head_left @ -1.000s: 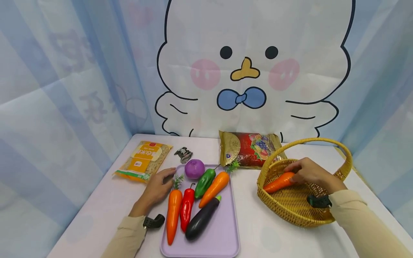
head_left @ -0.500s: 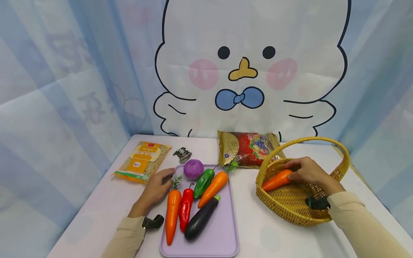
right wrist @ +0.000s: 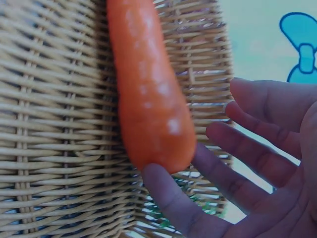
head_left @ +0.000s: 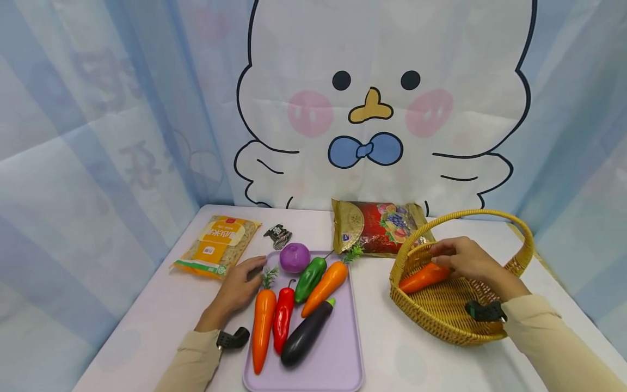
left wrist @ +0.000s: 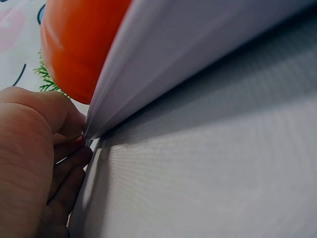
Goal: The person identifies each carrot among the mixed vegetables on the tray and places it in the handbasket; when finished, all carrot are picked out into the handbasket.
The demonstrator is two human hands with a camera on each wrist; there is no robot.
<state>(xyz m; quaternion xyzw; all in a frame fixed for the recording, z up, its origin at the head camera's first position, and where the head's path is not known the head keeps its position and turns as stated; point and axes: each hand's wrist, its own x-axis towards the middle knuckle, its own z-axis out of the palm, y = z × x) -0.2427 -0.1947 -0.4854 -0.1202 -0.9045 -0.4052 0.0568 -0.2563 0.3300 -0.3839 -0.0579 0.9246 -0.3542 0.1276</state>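
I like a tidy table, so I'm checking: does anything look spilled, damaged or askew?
Nothing looks spilled or visibly damaged. Slightly untidy is the slanted carrot beside the green pepper on the lilac tray: its leafy top sticks out past the tray's far right corner.

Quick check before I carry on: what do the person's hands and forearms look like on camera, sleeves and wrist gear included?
Both the left hand and the right hand are bare, without gloves. The left sleeve and right sleeve are plain beige. A black left wrist device and black right wrist device are worn; no cables show.
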